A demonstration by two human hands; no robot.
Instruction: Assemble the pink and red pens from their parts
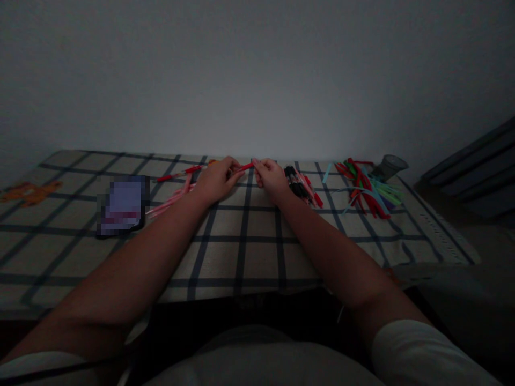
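Both hands meet over the far middle of the table around a slim red pen (246, 167). My left hand (219, 178) pinches one end between thumb and fingers, and my right hand (270, 177) has its fingers closed on the other end. Only a short red stretch shows between them; the rest is hidden by the fingers. Left of my left hand lie pink sticks (167, 205) and a red pen with a dark tip (169, 177). Close by my right hand, black markers (295, 183) lie beside red-capped pens (314, 193).
A checked cloth (257, 257) covers the table, which backs onto a plain wall. A tablet-like blurred object (124, 206) lies at the left. Toward the right are a heap of coloured strips (364, 193), a light blue strip (327, 173) and a dark mesh cup (389, 166).
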